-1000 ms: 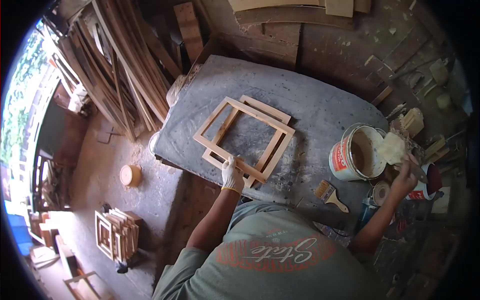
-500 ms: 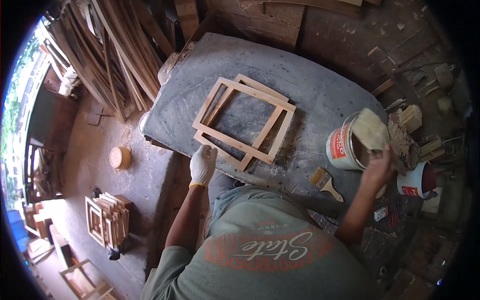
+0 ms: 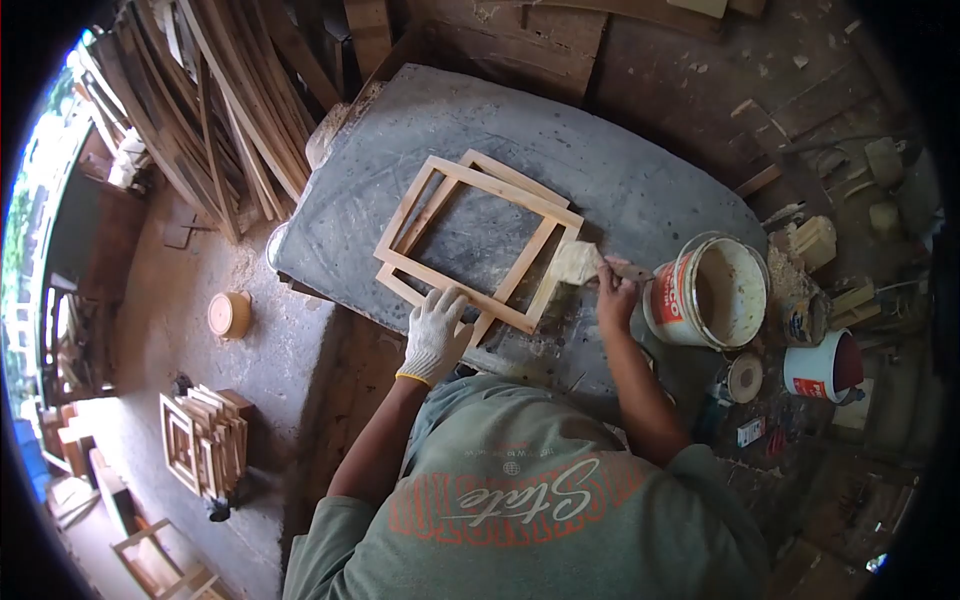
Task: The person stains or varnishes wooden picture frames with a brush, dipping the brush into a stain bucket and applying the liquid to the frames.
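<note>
Two wooden frames (image 3: pixel 470 281) lie overlapped and askew on the grey table (image 3: pixel 640 180). My left hand (image 3: pixel 437 330), in a white knit glove with a yellow cuff, rests with fingers spread on the near side of the upper frame. My bare right hand (image 3: pixel 616 293) is closed round the handle of a wide pale brush (image 3: pixel 576 263), whose bristles are at the right side of the upper frame. Just right of that hand stands a white bucket (image 3: pixel 672 298) with a red label, its inside coated with a pale substance.
A smaller white bucket (image 3: pixel 808 370) stands at the right. Long wood strips (image 3: pixel 240 100) lean at the upper left. Below them are a round orange container (image 3: pixel 229 315) and a stack of small frames (image 3: pixel 205 440) on the lower left surface.
My right hand has moved left from above the bucket to the frames with the brush. My left hand has shifted right and spread on the frame. The smaller brush beside the bucket no longer shows.
</note>
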### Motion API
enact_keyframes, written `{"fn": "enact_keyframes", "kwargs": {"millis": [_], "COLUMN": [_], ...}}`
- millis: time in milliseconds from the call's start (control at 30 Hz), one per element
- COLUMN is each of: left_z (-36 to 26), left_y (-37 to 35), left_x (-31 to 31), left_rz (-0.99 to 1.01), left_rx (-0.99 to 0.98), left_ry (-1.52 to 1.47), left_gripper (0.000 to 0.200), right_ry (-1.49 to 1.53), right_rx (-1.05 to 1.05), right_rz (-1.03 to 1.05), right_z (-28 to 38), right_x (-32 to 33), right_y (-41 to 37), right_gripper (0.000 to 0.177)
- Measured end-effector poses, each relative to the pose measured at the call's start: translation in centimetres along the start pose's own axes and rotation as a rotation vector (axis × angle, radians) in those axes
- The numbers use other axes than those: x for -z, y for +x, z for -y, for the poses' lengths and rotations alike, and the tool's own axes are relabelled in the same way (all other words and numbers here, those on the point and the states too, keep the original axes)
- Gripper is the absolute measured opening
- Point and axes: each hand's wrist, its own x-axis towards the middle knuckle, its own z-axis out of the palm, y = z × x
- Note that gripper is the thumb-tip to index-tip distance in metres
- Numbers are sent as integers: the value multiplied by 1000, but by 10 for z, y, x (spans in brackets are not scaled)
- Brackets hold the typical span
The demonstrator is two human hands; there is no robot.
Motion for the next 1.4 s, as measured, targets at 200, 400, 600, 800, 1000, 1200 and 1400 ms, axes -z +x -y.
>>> {"fn": "enact_keyframes", "kwargs": {"millis": [200,400,600,800,1000,1200,1400], "left_z": [2,12,15,16,43,89,148], "left_y": [1,-3,-7,-13,-18,-63,-151], "left_x": [1,-9,-13,-9,-12,-10,-27], "left_rz": [13,-14,-33,-6,-296,-390,-388], "left_rx": [23,29,18,39,20,438,713], "left_ry": [-25,-37,-67,-125,-312,-493,-516], "left_gripper": [40,38,36,34,29,28,32], "right_ry": [-21,-508,-833,-808,-767,-546,-137], "right_rx": [63,747,904,890,814,665,-196], "right_rz": [-48,-46,479,722,857,922,892], "right_z": [2,55,74,79,99,116,98], "right_x": [-14,-19,1,16,19,16,6], "right_y": [88,88,10,-72,-112,-102,-6], "right_gripper": [20,21,32,33,30,22,18]}}
